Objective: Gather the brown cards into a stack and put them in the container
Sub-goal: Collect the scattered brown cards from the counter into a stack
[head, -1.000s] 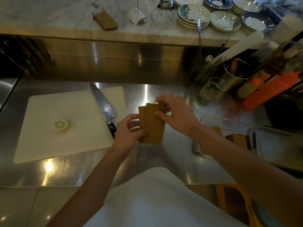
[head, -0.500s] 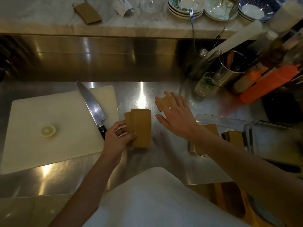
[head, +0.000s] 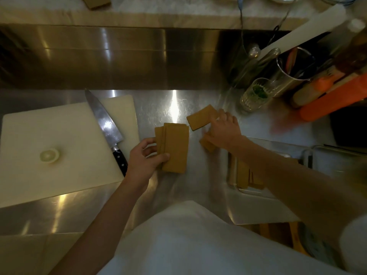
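Note:
My left hand (head: pixel 146 158) grips a fanned stack of brown cards (head: pixel 174 146) held just above the steel counter. To its right, my right hand (head: pixel 224 131) lies on loose brown cards (head: pixel 200 119): its fingertips press the far card, and another card (head: pixel 207 143) sticks out under the thumb. The clear container (head: pixel 258 192) stands at the right, mostly hidden by my right forearm, with more brown cards (head: pixel 243 176) lying inside it.
A white cutting board (head: pixel 49 139) at the left carries a chef's knife (head: pixel 107 128) and a lemon slice (head: pixel 49 155). A glass (head: pixel 255 94), a metal utensil cup (head: pixel 294 70) and orange bottles (head: pixel 333 100) crowd the back right. One brown card (head: pixel 97 1) lies on the marble ledge.
My right hand left the stack, reached right and came down on the loose cards. My left hand kept the stack and lowered it slightly.

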